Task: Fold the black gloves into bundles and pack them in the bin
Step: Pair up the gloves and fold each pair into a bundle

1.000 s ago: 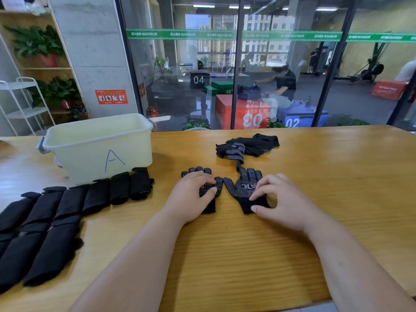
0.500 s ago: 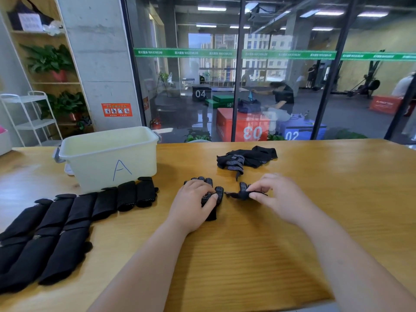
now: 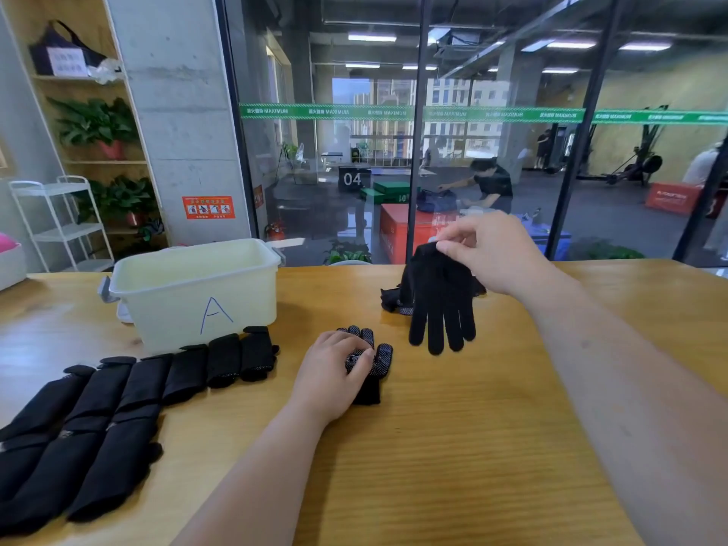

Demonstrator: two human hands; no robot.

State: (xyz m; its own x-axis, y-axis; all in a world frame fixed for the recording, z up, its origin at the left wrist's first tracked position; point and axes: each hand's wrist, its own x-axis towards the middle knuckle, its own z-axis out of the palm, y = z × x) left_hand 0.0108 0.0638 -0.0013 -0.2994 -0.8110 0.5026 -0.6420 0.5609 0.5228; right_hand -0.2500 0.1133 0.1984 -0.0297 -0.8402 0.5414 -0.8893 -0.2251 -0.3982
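Note:
My right hand (image 3: 488, 254) pinches a black glove (image 3: 439, 301) by its cuff and holds it in the air, fingers hanging down above the table. My left hand (image 3: 329, 374) rests on a second black glove (image 3: 374, 364) with white grip dots, lying flat on the wooden table (image 3: 453, 447). Behind the lifted glove, a small heap of more black gloves (image 3: 392, 301) lies partly hidden. Several folded black bundles (image 3: 130, 392) lie in rows at the left. The cream bin (image 3: 197, 293) marked "A" stands behind them.
A glass wall runs along the table's far edge, with a gym and people beyond it. A white wire rack (image 3: 59, 222) and a shelf with plants (image 3: 98, 124) stand at the far left. A white and pink object (image 3: 10, 258) sits at the left edge.
My right hand has lifted its glove off the table, up and away from me. My left hand stays on the other glove. The camera has tilted upward.

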